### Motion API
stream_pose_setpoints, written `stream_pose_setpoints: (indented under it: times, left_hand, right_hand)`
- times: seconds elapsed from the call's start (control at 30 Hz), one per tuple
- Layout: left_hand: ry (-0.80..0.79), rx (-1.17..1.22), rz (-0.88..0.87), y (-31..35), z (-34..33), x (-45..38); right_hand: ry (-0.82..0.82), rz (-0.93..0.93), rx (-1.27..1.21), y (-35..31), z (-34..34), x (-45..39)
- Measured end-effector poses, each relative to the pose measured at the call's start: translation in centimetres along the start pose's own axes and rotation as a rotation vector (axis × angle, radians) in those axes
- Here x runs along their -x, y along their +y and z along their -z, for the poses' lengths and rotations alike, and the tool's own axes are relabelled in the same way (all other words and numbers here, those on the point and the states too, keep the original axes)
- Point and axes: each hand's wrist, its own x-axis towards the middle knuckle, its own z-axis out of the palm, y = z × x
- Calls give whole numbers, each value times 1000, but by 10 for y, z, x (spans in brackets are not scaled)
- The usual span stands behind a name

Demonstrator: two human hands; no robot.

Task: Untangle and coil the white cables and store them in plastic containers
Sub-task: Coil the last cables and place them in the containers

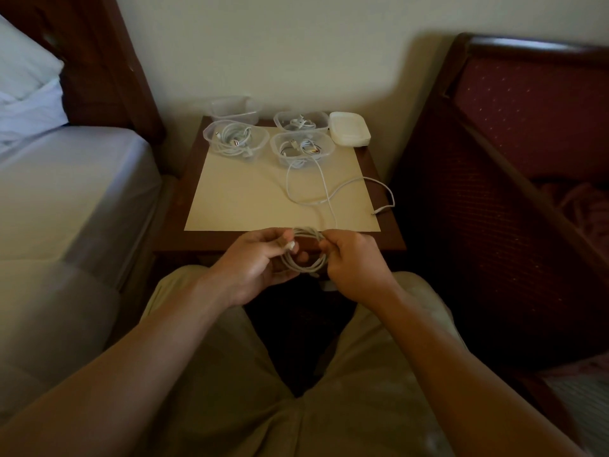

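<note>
- Head view: your left hand pinches the white plug end while your right hand curls its fingers round the coiled white cable, a loose multi-loop ring held just off the table's near edge.
- A slack tail runs back to a clear container.

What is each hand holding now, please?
Left hand: closed, pinching the white cable coil near its plug.
Right hand: closed, gripping the same coil on its other side.

Bare forearms, khaki trousers.
</note>
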Motion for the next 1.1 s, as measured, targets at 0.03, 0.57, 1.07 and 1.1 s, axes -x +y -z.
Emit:
stream_pose_setpoints:
  times: [0.03, 0.57, 1.07, 1.1]
  left_hand:
    - [0, 29, 2, -1, -1, -1]
    - [0, -1090, -454, 5, 10, -4]
    - [218, -1575, -475, 17, 0, -3]
    - [208, -1548, -465, 17, 1, -5]
  right_hand:
    - [3, -3, -1, 1, 0, 0]
    - [-132, -65, -15, 7, 4, 5]
    - [-189, -13, -61, 12, 16, 2]
    - [-192, -18, -59, 12, 19, 1]
